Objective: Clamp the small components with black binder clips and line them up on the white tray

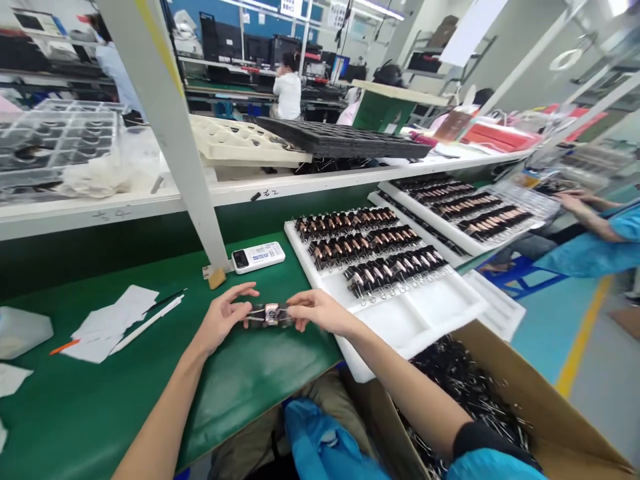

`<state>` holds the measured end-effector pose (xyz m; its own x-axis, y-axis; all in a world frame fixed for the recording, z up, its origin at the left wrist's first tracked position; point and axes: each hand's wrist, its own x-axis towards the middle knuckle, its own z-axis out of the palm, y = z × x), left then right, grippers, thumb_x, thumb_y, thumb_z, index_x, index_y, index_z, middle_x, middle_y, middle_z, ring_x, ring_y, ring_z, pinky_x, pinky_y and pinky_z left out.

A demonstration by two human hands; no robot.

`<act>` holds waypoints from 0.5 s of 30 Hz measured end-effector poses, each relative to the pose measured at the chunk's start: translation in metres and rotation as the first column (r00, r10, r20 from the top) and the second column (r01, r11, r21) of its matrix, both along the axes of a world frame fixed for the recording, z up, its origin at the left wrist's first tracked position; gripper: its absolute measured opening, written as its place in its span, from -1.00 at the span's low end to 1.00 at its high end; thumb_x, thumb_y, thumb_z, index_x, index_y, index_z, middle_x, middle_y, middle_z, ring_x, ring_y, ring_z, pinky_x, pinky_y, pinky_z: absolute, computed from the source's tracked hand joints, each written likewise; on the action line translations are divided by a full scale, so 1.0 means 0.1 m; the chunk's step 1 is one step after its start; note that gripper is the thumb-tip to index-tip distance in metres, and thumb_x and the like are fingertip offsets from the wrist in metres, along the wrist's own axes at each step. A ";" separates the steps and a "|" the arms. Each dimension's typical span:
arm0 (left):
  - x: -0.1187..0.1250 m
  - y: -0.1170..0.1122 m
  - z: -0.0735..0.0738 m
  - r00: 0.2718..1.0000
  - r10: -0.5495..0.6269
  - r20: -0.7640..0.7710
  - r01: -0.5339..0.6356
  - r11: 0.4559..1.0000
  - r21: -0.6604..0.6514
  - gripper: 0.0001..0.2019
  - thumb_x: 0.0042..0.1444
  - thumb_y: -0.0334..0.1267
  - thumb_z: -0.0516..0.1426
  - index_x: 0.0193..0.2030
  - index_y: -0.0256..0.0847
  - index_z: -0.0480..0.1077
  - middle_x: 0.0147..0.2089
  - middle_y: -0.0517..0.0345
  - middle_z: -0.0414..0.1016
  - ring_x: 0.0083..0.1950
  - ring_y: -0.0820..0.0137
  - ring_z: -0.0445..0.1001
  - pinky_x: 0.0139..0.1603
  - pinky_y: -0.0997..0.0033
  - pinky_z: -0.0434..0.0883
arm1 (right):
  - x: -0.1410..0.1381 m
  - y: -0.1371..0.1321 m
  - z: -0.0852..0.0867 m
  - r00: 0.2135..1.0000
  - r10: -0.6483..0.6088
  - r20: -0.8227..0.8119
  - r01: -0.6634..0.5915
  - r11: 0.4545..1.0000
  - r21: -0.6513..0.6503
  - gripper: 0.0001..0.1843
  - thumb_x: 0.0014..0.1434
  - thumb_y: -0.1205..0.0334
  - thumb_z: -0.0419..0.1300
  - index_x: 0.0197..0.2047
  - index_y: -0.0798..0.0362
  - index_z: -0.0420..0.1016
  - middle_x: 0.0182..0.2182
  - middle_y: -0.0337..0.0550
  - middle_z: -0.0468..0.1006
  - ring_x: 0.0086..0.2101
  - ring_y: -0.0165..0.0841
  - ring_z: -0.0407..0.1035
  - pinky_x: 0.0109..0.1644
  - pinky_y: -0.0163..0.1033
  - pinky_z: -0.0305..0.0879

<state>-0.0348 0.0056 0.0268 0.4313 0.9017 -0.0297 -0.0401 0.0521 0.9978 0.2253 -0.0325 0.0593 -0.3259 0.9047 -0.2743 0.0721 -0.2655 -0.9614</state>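
The white tray (400, 327) on the green worktop (260, 380) carries three rows of copper-banded black components with metal legs, and its lower compartments show bare. A second white tray (425, 222) just behind it holds similar rows. The open cardboard box (525, 380) at front right contains a loose mass of dark pieces with metal pins; the right forearm hides part of it, and single pieces are hard to make out. The left hand (220, 319) and right hand (316, 313) meet over the worktop, just beside the first tray, their fingers (240, 292) closed on a dark component strip (270, 315) from either end. The strip's long axis runs left to right, roughly along the worktop's front edge. The fingers cover both ends, so its full length cannot be seen. A co-worker's hands (575, 199) are at the far right, apart from these.
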 end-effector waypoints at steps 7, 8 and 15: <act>0.01 0.03 -0.07 0.993 0.105 0.056 -0.105 0.994 0.003 -0.57 0.18 -0.05 0.25 0.12 -0.22 0.45 -0.02 -0.09 0.51 -0.27 0.29 0.54 -0.33 0.37 0.41 | 0.83 -0.61 -0.03 0.695 -0.692 0.195 0.637 0.719 0.280 -0.49 -0.02 -0.17 0.44 -0.23 0.05 0.45 -0.43 -0.04 0.60 -0.38 -0.12 0.50 -0.37 -0.16 0.36; 0.01 0.03 -0.09 0.994 0.099 0.055 -0.099 0.995 0.003 -0.58 0.19 -0.05 0.25 0.11 -0.22 0.46 -0.03 -0.07 0.51 -0.28 0.31 0.54 -0.32 0.37 0.40 | 0.88 -0.65 -0.06 0.595 -0.750 0.289 0.640 0.660 0.394 -0.52 0.01 -0.18 0.40 -0.24 0.04 0.46 -0.44 -0.05 0.59 -0.39 -0.11 0.48 -0.35 -0.14 0.34; 0.00 0.03 -0.11 0.994 0.095 0.047 -0.096 0.995 0.018 -0.58 0.18 -0.05 0.25 0.10 -0.22 0.46 -0.07 -0.04 0.52 -0.31 0.33 0.51 -0.33 0.36 0.39 | 0.87 -0.58 -0.28 0.182 -0.846 0.500 0.288 0.532 0.796 -0.64 0.14 -0.13 0.16 -0.34 0.01 0.49 -0.47 -0.10 0.52 -0.41 -0.17 0.41 -0.32 -0.15 0.23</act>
